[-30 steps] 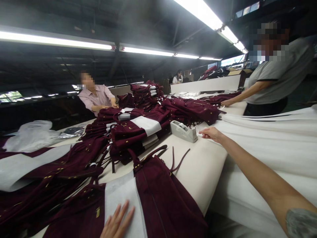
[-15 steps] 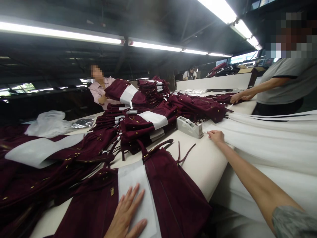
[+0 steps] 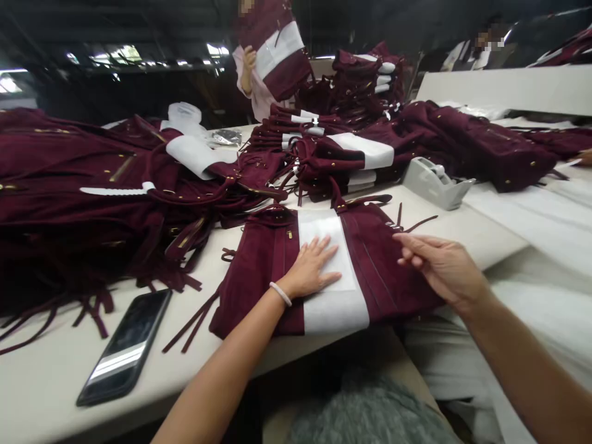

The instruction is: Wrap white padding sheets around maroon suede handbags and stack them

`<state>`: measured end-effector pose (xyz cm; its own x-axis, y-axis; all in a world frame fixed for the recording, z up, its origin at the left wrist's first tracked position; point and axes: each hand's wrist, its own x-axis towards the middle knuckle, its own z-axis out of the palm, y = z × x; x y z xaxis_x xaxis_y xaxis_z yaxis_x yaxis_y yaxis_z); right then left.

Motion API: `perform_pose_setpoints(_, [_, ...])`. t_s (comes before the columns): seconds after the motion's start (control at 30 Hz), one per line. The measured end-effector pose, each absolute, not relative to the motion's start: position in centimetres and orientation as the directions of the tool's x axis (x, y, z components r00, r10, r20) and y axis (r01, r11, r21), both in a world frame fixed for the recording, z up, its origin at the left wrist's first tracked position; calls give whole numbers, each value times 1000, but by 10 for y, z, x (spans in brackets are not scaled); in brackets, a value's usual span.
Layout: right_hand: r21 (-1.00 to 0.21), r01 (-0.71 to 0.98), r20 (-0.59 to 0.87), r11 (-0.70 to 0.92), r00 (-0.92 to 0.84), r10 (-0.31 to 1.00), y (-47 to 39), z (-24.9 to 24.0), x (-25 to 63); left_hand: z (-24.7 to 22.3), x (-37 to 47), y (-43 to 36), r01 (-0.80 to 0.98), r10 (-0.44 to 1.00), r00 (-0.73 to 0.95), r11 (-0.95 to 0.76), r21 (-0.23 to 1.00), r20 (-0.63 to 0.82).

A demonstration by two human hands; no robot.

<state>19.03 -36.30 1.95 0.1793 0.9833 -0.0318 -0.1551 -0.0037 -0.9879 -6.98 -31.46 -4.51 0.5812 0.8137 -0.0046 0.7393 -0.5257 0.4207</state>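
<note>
A burgundy handbag point(image 3: 259, 265) lies flat in front of me, with a white paper band point(image 3: 335, 311) wrapped around its middle. My left hand point(image 3: 314, 268) presses on the band with its fingers spread. Over the bag's right side, my right hand point(image 3: 437, 265) is pinched, with a small shiny bit of clear tape point(image 3: 394, 227) at the fingertips. Thin straps hang from the bag's sides, and its handles point away from me. A grey tape dispenser point(image 3: 435, 184) stands on the table beyond my right hand.
A phone point(image 3: 127, 345) lies on the table point(image 3: 41, 388) at the left. Piled burgundy bags point(image 3: 69, 185) fill the left side, and banded bags point(image 3: 319, 154) are stacked behind. White sheeting point(image 3: 546, 216) covers the right. Across the table a person's hand point(image 3: 250, 58) holds up a banded bag.
My right hand has moved from beside the tape dispenser to over the bag's right side. My left hand stays on the band. The view has turned left and down; the person opposite has raised a bag.
</note>
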Motion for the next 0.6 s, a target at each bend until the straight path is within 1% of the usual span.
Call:
perform_pose_setpoints(0.13, [-975, -175, -153, -135, 91, 984, -383, -2, 137, -46, -69, -315, 732, 814, 580, -532, 426, 21])
perform_pose_setpoints(0.23, [-963, -174, -225, -205, 103, 969, -386, -12, 121, -44, -69, -316, 731, 815, 579, -533, 427, 25])
perform_pose_setpoints(0.43, [-949, -194, -278, -248, 141, 950, -389, -9, 113, -46, -70, -316, 727, 812, 581, -547, 415, 52])
perform_pose_setpoints(0.6, [-945, -201, -287, -257, 138, 948, -390, -2, 97, -47, -69, -315, 722, 808, 585, -556, 412, 65])
